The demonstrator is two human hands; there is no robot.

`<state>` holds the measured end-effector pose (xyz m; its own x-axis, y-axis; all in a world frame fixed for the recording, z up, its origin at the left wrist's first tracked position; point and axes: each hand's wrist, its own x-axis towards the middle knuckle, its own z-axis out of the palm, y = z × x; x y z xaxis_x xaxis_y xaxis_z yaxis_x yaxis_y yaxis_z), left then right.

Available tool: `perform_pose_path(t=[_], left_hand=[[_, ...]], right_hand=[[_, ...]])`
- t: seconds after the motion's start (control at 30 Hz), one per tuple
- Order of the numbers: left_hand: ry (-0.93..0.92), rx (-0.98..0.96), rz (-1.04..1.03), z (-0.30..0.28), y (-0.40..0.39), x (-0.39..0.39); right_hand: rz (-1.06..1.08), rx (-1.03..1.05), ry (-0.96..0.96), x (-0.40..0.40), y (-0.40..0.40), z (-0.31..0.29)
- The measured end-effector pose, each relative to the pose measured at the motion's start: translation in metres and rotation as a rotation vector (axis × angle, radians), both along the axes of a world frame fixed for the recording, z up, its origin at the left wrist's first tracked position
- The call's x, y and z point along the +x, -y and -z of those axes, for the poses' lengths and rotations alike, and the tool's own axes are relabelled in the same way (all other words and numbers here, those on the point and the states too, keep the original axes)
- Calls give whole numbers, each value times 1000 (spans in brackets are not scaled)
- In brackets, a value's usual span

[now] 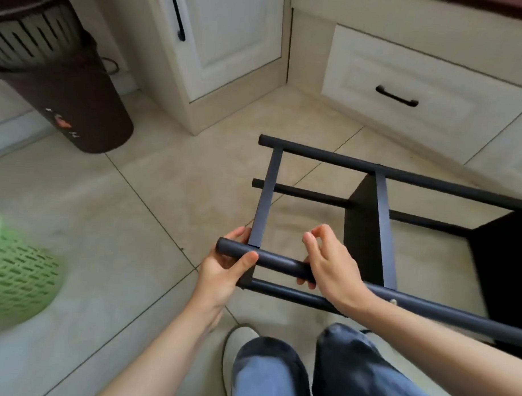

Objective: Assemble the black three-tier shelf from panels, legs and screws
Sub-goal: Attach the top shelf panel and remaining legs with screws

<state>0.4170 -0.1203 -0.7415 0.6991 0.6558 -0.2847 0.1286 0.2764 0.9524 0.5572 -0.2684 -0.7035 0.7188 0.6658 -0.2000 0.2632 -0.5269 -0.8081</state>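
Head view showed the black shelf (368, 231) lying sideways at centre right; left hand (221, 273) and right hand (331, 265) both curled around its near leg (275, 262), probably steadying it.

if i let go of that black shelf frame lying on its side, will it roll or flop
Probably neither. The shelf frame looks rigid: flat crossbars tie its round legs together, so it should not roll. With both the left hand and right hand gripping one leg, it seems light enough to shift.
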Motion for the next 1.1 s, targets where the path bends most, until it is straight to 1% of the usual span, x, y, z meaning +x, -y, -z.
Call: perform_pose_path(t=[0.17, 0.33, 0.4, 0.57, 0.73, 0.8, 0.87, 0.93, 1.0, 1.07, 1.1], left_hand=[[-39, -36, 23, 34, -4, -7], [-67, -42, 32, 48, -2, -10], [-82, -33, 53, 49, -4, -9], [-118, 19, 100, 53, -9, -15], [-166, 60, 160, 54, -16, -21], [-180, 87, 178, 53, -17, -21], [-189, 113, 195, 50, -18, -20], [-196, 124, 226, 47, -19, -19], [-192, 106, 257, 45, -21, -18], [-194, 126, 291, 42, -26, -17], [-211, 173, 317, 39, -29, -17]], right_hand=[[-39, -71, 29, -3, 3, 25], [-59, -106, 85, -4, 6, 35], [-66, -121, 59, -2, 6, 36], [-134, -125, -112, 6, 9, 39], [-193, -178, -102, 6, 9, 49], [-172, -139, -95, 10, 5, 50], [-137, -27, -112, 17, -2, 47], [-145, 95, -101, 24, -14, 42], [-227, 176, -54, 26, -27, 39], [-348, 179, 27, 26, -39, 39], [-399, 158, 69, 27, -44, 41]])
